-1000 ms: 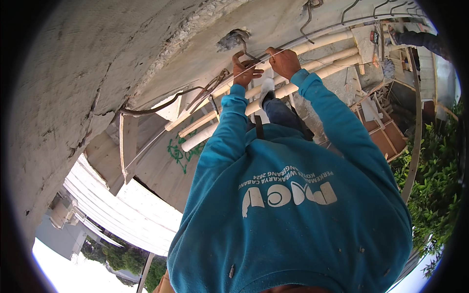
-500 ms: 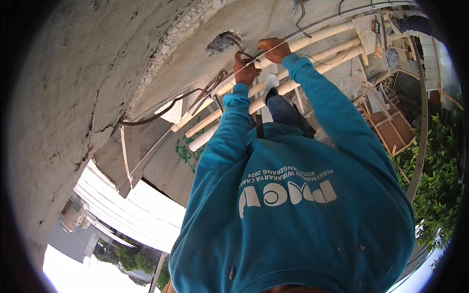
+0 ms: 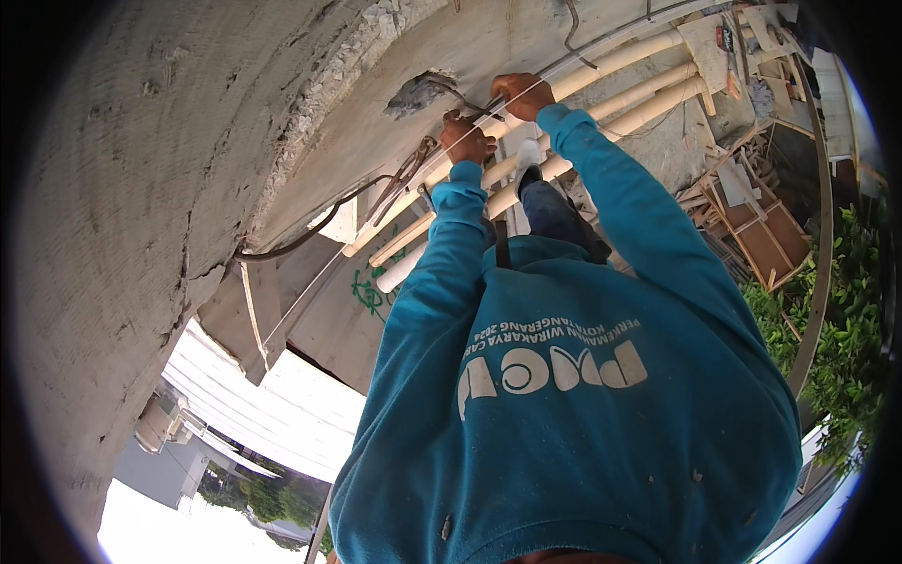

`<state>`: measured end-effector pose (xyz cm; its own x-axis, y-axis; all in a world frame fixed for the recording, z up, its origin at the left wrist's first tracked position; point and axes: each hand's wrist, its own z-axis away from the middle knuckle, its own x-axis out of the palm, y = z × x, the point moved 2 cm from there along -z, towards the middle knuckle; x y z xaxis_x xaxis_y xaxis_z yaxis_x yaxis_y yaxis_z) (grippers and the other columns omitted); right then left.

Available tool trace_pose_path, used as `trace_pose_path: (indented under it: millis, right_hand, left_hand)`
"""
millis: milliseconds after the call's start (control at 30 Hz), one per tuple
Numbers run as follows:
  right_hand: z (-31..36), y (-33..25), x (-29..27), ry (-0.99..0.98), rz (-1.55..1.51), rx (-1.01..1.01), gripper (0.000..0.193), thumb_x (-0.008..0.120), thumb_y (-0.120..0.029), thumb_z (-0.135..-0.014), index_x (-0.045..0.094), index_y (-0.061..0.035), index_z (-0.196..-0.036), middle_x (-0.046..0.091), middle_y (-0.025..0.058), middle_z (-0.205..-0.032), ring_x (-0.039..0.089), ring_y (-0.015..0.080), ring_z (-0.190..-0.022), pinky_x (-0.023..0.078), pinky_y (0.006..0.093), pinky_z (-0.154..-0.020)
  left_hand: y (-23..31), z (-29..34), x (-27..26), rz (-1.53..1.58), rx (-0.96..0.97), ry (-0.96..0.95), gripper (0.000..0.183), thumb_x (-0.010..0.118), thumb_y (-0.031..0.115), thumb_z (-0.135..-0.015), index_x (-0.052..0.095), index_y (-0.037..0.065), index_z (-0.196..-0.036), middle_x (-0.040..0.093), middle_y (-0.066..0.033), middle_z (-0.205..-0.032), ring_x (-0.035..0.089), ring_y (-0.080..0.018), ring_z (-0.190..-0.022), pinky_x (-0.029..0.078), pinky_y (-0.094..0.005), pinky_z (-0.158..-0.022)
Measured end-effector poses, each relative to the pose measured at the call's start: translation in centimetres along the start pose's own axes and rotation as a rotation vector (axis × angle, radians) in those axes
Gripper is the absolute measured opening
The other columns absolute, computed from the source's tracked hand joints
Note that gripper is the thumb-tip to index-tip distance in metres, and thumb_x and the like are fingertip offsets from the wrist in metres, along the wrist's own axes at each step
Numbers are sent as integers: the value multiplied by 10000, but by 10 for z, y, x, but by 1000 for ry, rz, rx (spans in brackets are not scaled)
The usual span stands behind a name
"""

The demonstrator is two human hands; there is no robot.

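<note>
Both my hands are raised together beside a broken hole (image 3: pixel 413 97) in the concrete, where a bent steel bar (image 3: pixel 462 99) pokes out. My left hand (image 3: pixel 467 141) is closed, its fingers curled by the bar's end; what they grip is hidden. Just to its right, my right hand (image 3: pixel 526 97) forms a fist near a dark slim piece between the hands, too small to name. A long thin light rod (image 3: pixel 601 49) runs diagonally past both hands. Bunched bent steel bars (image 3: pixel 406 174) lie left of my left hand.
Several thick cream poles (image 3: pixel 648 94) run diagonally beyond my arms. Rough concrete (image 3: pixel 188 122) fills the left side. A curved dark bar (image 3: pixel 291 246) sticks out from it. Scrap wood (image 3: pixel 761 235) and green shrubs (image 3: pixel 846 329) lie at right. A shoe (image 3: pixel 529 158) shows below my hands.
My left hand's raised index finger has curled inward, and that hand has edged slightly up and left. My right hand stays nearly in place. The view has shifted a little.
</note>
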<state>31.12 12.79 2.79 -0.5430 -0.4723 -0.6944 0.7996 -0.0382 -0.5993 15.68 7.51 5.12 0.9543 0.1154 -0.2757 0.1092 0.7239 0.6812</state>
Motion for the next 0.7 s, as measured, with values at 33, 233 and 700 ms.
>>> trace_pose_path:
  millis: [33, 233, 700]
  right_hand:
    - [2, 0, -2, -7, -7, 5, 276, 627, -105, -718, 687, -198, -971, 705, 25, -946, 660, 240, -923, 518, 383, -798]
    - [6, 8, -1, 8, -45, -53, 233, 629, -140, -740, 679, -184, -963, 695, 42, -890, 657, 249, -872, 513, 388, -778]
    - [42, 5, -4, 101, 52, -331, 404, 724, -315, -770, 555, -121, -1081, 596, 96, -974, 608, 305, -922, 500, 431, -774]
  left_hand:
    - [1, 3, 2, 110, -5, 42, 338, 522, 23, -848, 482, -6, -1182, 669, -229, -872, 680, -320, -560, 582, -384, -458]
    - [-17, 6, 20, 568, 73, 285, 236, 523, -17, -851, 415, -80, -1051, 615, -283, -965, 673, -348, -567, 548, -359, -375]
    - [-29, -14, 8, 555, 88, 121, 140, 604, 40, -861, 513, -40, -930, 642, -179, -773, 657, -251, -536, 544, -335, -417]
